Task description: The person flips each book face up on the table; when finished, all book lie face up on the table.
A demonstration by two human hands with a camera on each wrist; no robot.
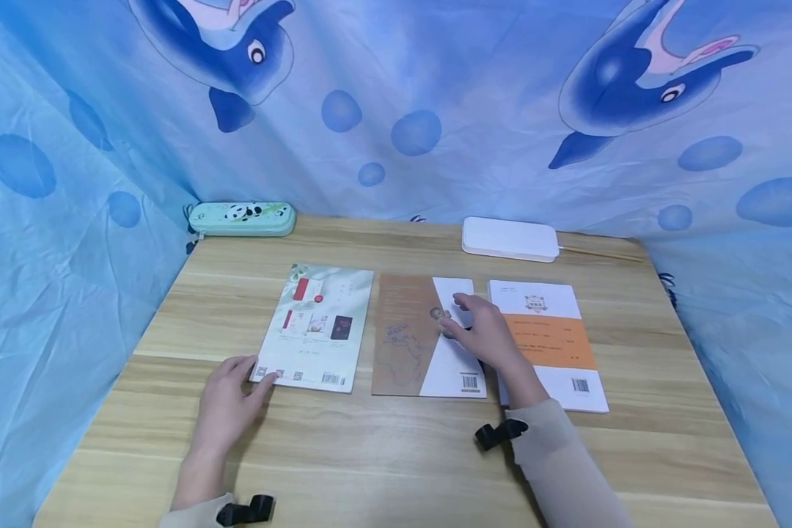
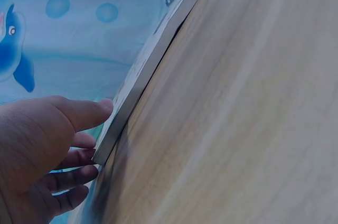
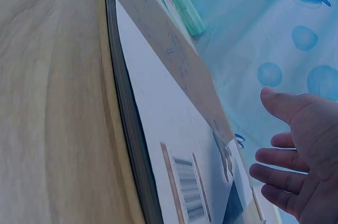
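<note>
Three thin books lie side by side, flat on the table. My left hand (image 1: pixel 227 400) is at the near left corner of the pale green book (image 1: pixel 320 326). In the left wrist view its thumb lies over the book's near edge (image 2: pixel 140 84) and the loosely bent fingers are beside the corner. My right hand (image 1: pixel 485 330) is above the brown and white book (image 1: pixel 405 337), with thumb and fingers apart and nothing between them. In the right wrist view this hand (image 3: pixel 301 155) appears raised off the cover. The white book with an orange band (image 1: pixel 548 341) lies partly behind my right wrist.
A mint-green pencil case (image 1: pixel 244 218) with a panda stands at the table's back left. Towards the back right is a white flat box (image 1: pixel 510 238), and a thin stick (image 1: pixel 600 254) lies beside it. A blue dolphin-print curtain (image 1: pixel 396 88) hangs around the wooden table (image 1: pixel 383 462).
</note>
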